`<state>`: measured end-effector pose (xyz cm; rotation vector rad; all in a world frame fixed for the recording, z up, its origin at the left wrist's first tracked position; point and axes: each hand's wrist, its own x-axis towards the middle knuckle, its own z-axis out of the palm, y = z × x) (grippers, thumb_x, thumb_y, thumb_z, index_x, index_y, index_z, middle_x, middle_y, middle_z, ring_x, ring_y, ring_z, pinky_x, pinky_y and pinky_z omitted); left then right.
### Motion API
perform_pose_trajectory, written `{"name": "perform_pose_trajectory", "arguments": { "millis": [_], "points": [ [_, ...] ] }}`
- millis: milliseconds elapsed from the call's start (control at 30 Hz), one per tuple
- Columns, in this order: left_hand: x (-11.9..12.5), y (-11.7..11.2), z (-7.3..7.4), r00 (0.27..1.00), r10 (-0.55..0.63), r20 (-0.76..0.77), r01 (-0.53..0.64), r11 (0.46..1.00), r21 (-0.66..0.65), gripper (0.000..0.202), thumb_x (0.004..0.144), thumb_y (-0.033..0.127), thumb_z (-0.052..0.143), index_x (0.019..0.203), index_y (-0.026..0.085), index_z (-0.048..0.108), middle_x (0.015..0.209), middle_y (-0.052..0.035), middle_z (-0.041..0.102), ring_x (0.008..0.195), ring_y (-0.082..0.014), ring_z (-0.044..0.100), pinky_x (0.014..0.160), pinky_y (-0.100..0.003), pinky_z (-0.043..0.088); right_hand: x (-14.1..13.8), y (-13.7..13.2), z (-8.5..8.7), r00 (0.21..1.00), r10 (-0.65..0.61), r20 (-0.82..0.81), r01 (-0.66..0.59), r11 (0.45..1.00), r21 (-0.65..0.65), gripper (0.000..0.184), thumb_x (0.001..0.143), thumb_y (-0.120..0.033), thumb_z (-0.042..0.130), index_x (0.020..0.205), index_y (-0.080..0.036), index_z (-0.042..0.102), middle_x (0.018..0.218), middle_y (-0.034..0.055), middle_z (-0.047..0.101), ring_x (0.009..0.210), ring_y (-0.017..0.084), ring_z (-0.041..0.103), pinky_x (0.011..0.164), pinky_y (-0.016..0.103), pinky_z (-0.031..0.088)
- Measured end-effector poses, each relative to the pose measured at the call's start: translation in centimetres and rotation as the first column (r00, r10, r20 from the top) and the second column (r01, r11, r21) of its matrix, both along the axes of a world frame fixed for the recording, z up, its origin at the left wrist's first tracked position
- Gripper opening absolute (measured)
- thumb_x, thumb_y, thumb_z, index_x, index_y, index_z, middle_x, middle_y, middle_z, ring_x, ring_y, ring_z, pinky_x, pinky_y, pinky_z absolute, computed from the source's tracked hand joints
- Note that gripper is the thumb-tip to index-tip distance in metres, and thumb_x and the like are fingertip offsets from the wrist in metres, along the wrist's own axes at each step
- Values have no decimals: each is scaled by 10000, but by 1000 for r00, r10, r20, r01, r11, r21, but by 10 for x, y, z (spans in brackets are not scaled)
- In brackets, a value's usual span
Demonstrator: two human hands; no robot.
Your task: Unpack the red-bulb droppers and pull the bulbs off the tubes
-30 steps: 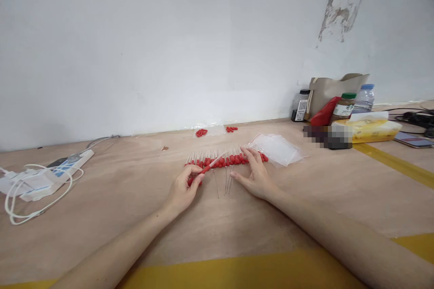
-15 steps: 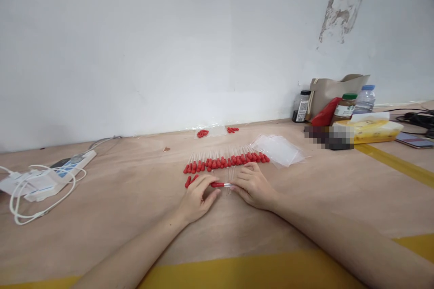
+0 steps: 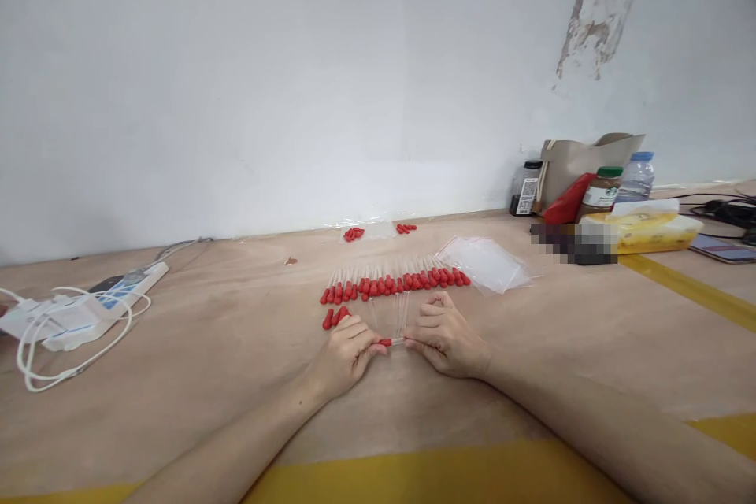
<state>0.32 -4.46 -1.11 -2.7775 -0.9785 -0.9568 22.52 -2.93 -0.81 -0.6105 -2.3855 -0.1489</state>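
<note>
My left hand (image 3: 346, 353) and my right hand (image 3: 444, 335) meet over the wooden tabletop (image 3: 236, 362), both pinched on one small dropper (image 3: 390, 342). The left fingers grip its red rubber bulb, the right fingers its clear glass tube. Just beyond the hands lies a row of several finished droppers (image 3: 394, 282) with red bulbs. Two loose red bulbs (image 3: 334, 317) lie left of my left hand, and a few bare glass tubes (image 3: 402, 305) lie between the row and my hands.
A stack of clear zip bags (image 3: 487, 262) lies right of the row. More red bulbs (image 3: 353, 233) sit near the wall. A power strip with white cables (image 3: 71, 315) is far left. Jars, a bottle, a bag and a tissue pack (image 3: 643, 227) stand at the right.
My left hand carried a red bulb from the row toward me. My right hand brought a glass tube, and both hands have come together on the dropper, closer to me.
</note>
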Motion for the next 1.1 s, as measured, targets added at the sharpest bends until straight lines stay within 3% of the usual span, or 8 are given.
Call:
{"name": "perform_pose_trajectory", "arguments": {
  "millis": [300, 467, 567, 667, 767, 867, 967, 1100],
  "points": [
    [-4, -2, 1, 1000, -6, -1, 6, 999, 36, 148, 836, 220, 477, 768, 174, 600, 646, -23, 578, 642, -136, 466, 637, -270, 383, 8, 1, -3, 1000, -1, 10, 1, 1000, 4, 243, 860, -272, 405, 780, -192, 619, 580, 2, 579, 628, 121, 433, 763, 335, 255],
    [-13, -3, -1, 982, 92, 166, -95, 996, 7, 141, 835, 200, 472, 878, 180, 605, 753, -27, 590, 706, -126, 524, 713, -263, 424, 16, 10, 2, 981, -159, -110, 136, 972, -192, 260, 871, -300, 391, 862, -220, 638, 733, 24, 643, 698, 131, 504, 783, 330, 279],
    [-18, 1, 6, 919, 263, 292, -255, 965, -65, 211, 839, 241, 452, 971, 195, 611, 873, -45, 559, 792, -134, 539, 725, -253, 438, 12, 12, 3, 944, -253, -210, 184, 936, -300, 253, 867, -310, 395, 1002, -232, 594, 817, 27, 653, 725, 134, 536, 749, 308, 312],
    [-34, 9, 19, 799, 501, 333, -458, 866, -202, 271, 823, 304, 437, 985, 196, 625, 879, -52, 536, 799, -151, 543, 689, -260, 449, 6, 12, 2, 918, -301, -256, 204, 916, -346, 220, 846, -279, 408, 973, -201, 570, 749, 16, 639, 682, 134, 539, 702, 287, 333],
    [-59, 19, 26, 761, 599, 249, -483, 779, -399, 301, 784, 348, 456, 985, 194, 619, 811, -36, 572, 680, -144, 555, 587, -251, 439, 1, 9, 2, 913, -296, -279, 208, 929, -306, 155, 820, -256, 448, 794, -189, 585, 674, -3, 624, 611, 114, 526, 688, 279, 317],
    [-76, 30, 20, 732, 630, 260, -430, 723, -540, 343, 703, 407, 542, 928, 156, 603, 685, -16, 589, 553, -128, 532, 511, -235, 408, -3, 7, 6, 898, -303, -319, 247, 947, -205, 168, 810, -245, 476, 731, -187, 613, 644, -3, 628, 590, 102, 522, 689, 282, 294],
    [-79, 36, 8, 691, 651, 314, -393, 703, -594, 345, 629, 433, 605, 809, 140, 594, 639, -17, 603, 539, -129, 535, 515, -234, 410, -9, 7, 12, 924, -289, -250, 282, 957, -63, 191, 829, -236, 458, 816, -194, 644, 701, 19, 649, 651, 115, 528, 694, 295, 269],
    [-74, 37, 2, 708, 643, 291, -391, 701, -596, 318, 634, 453, 594, 755, 160, 575, 643, -15, 621, 561, -136, 555, 549, -242, 422, -23, 11, 16, 960, -280, -24, 281, 958, 51, 233, 862, -237, 403, 906, -192, 626, 788, 45, 634, 759, 146, 504, 712, 317, 241]
  ]
}}
